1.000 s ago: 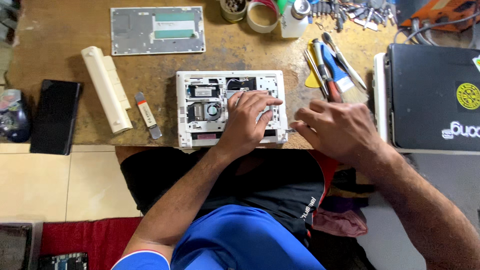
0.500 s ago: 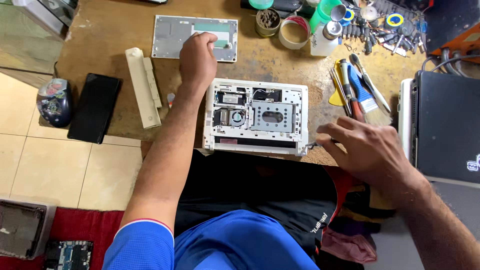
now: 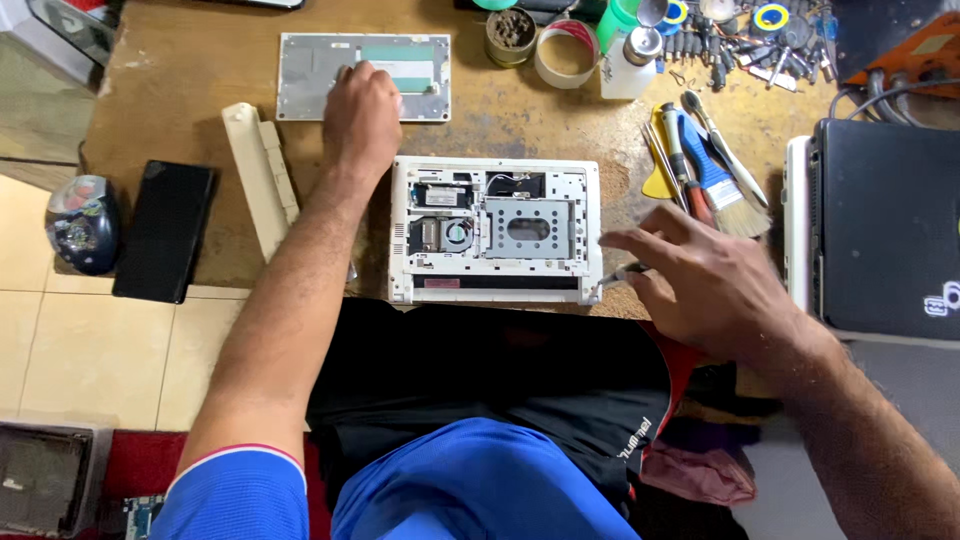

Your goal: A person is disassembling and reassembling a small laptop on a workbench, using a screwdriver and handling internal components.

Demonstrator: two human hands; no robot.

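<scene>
Opened white laptop base [image 3: 495, 232] lying at the bench's near edge, between both hands.
Right hand [image 3: 712, 285] is pinching a small screwdriver [image 3: 620, 276] beside it; a slip could be gouging exposed parts. Left hand [image 3: 362, 115], fingers loosely curled, is resting on the removed grey cover panel [image 3: 300, 75]; brushes [image 3: 715, 165] and tape roll [image 3: 565, 55] are crowding beyond.

left hand [image 3: 362, 118] outstretched, right hand [image 3: 706, 282] pinching
</scene>
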